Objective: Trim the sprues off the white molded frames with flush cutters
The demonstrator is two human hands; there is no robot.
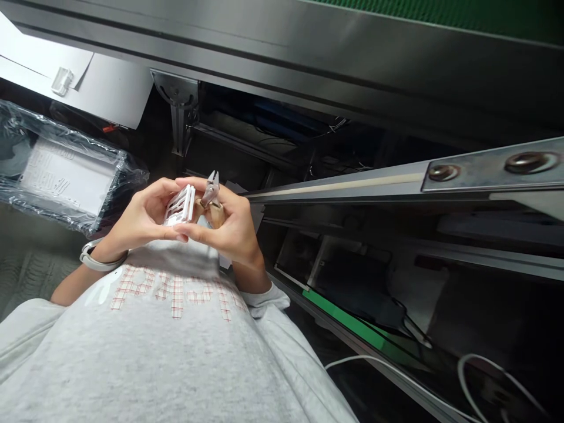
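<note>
you hold white slatted parts (180, 207) just in front of your grey shirt (185, 358), a little toward ten o'clock from mid-view. your left hand (141, 220) pinches them between curled fingers and thumb; a pale band (102, 258) rings that wrist. your right hand (238, 226) is closed round the tan handles of small pliers (213, 189), beak tips parted and pointing to twelve, its thumb at the lower edge of the parts. how many parts are stacked is hard to tell, fingers cover some. from your hands: plastic-lined bin (48, 212) between nine and ten, white pieces (50, 170) inside; white sheets (118, 88) at eleven; green ribbed belt (440, 10) at two; metal rail (374, 176) at three.
</note>
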